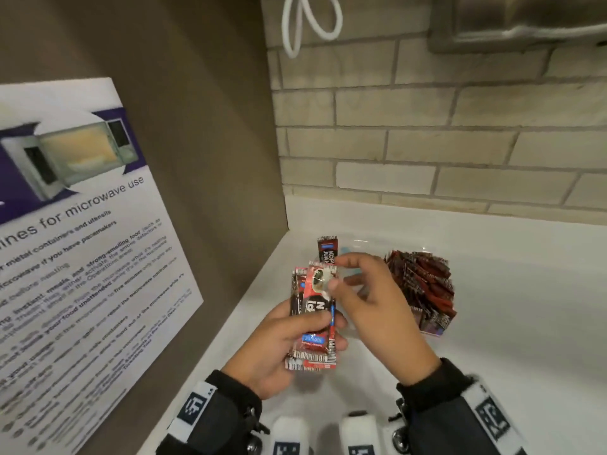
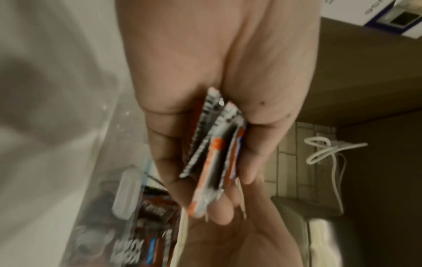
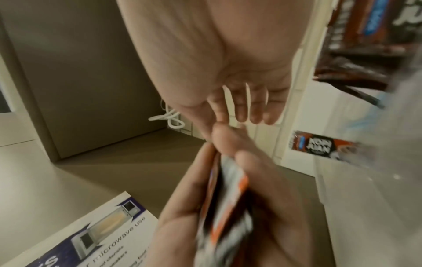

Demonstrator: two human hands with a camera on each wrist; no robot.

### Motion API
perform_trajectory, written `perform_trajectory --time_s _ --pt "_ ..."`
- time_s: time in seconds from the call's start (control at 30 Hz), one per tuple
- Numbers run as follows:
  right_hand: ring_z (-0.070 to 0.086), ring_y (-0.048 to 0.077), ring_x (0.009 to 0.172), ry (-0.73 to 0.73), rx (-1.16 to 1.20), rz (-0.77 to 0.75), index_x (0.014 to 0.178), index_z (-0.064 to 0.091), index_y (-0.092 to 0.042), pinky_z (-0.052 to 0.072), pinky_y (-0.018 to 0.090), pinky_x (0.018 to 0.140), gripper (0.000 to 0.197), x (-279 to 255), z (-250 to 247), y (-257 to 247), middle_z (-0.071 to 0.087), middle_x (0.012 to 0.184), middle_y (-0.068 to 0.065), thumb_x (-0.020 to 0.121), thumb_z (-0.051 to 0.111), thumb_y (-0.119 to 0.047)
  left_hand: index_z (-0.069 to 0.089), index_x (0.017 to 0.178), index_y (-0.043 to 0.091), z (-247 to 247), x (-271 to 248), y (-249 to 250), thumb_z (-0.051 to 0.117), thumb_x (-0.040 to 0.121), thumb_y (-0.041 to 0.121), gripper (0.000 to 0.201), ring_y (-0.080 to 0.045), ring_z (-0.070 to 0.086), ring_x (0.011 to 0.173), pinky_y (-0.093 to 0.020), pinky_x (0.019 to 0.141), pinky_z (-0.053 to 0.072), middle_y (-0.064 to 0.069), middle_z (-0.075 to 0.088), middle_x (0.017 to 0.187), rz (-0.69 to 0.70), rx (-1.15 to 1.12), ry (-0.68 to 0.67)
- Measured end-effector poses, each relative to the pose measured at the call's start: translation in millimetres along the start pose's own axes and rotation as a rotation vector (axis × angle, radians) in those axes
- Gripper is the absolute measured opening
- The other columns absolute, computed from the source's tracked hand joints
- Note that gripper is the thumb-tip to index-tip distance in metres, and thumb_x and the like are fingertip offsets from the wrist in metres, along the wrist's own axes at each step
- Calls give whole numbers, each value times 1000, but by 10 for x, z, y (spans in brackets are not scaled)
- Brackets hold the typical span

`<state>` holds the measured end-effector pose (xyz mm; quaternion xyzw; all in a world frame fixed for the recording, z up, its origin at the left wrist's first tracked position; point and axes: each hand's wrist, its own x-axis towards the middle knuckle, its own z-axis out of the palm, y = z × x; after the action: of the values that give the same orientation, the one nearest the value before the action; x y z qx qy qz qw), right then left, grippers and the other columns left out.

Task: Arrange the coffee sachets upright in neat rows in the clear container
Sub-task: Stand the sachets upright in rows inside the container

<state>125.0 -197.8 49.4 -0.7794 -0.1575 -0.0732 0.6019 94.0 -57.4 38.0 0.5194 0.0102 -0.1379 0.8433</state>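
White surface (image 1: 492,307) under a brick wall (image 1: 427,142): the left hand (image 1: 276,353) grips a bunch of coffee sachets (image 1: 312,323) upright; the right hand (image 1: 371,300) pinches the front one's top. One sachet (image 1: 326,247) stands in the clear container (image 1: 361,244), beside a pile of sachets (image 1: 420,284).

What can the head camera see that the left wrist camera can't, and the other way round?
Only the head view shows the microwave poster's text, one dark sachet standing alone behind the hands, and the right hand pinching the top of the front sachet.

Only the left wrist view shows the sachets' bottom edges fanned against the palm of the left hand, seen from underneath.

Both show the left hand gripping the bundle of sachets, the clear container packed with sachets, the white cable and the tiled wall.
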Motion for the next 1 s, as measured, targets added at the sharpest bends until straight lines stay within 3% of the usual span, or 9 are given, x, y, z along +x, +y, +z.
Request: perform_trajectory --time_s 0.1,0.17,0.27,0.4,0.47,0.6,0.7,0.83,1.0 --pt "56 13 94 40 116 72 107 53 -30 50 24 81 27 -22 130 34 52 109 -4 85 67 -22 73 91 10 -52 124 65 71 73 2 20 -24 68 65 -30 55 55 -14 70 81 125 41 52" --pt "55 9 83 8 165 133 108 52 -26 52 31 78 35 0 207 58 53 99 -2 80 72 -25 76 88 14 -44 218 109 71 73 0 21 -25 71 75 -30 61 55 -17 72 89 179 87 59" --pt "52 1 71 -25 249 163 106 50 -26 51 29 71 47 85 255 95 54 86 -3 70 79 -36 74 85 12 -49 341 136 71 72 4 15 -23 71 74 -29 60 55 -16 72 85 206 99 72" --pt "52 7 66 -22 266 144 102 53 -22 43 21 58 61 252 264 173 57 79 0 56 76 -55 73 90 13 -106 483 178 71 68 11 22 -27 71 79 -32 62 57 -18 73 92 213 116 52" --pt "52 10 64 -11 354 149 99 55 -17 42 21 53 56 308 288 219 56 77 9 61 82 -47 74 86 15 -154 540 194 67 67 20 21 -25 70 69 -31 55 55 -16 73 87 200 107 36" --pt "52 10 52 -39 515 186 92 58 -5 42 21 46 35 338 326 280 56 69 6 68 80 -20 62 102 3 -239 600 225 60 72 34 43 -18 60 47 -25 43 48 -11 67 69 182 74 67" --pt "55 12 51 -44 544 199 94 59 -3 46 22 46 36 365 336 256 56 69 7 65 72 -20 62 103 0 -277 656 238 61 75 29 40 -16 60 47 -24 44 47 -9 66 66 222 80 65" --pt "53 14 51 11 630 208 93 59 -3 45 24 47 33 406 300 215 54 63 8 74 68 -28 64 104 -1 -306 731 239 74 77 21 36 -20 62 56 -26 49 49 -13 66 75 252 72 69" --pt "53 12 49 22 588 211 90 52 10 45 23 45 40 441 240 297 56 61 5 70 66 -22 68 97 6 -299 803 165 69 73 24 30 -22 66 65 -29 55 52 -12 69 78 237 116 54"
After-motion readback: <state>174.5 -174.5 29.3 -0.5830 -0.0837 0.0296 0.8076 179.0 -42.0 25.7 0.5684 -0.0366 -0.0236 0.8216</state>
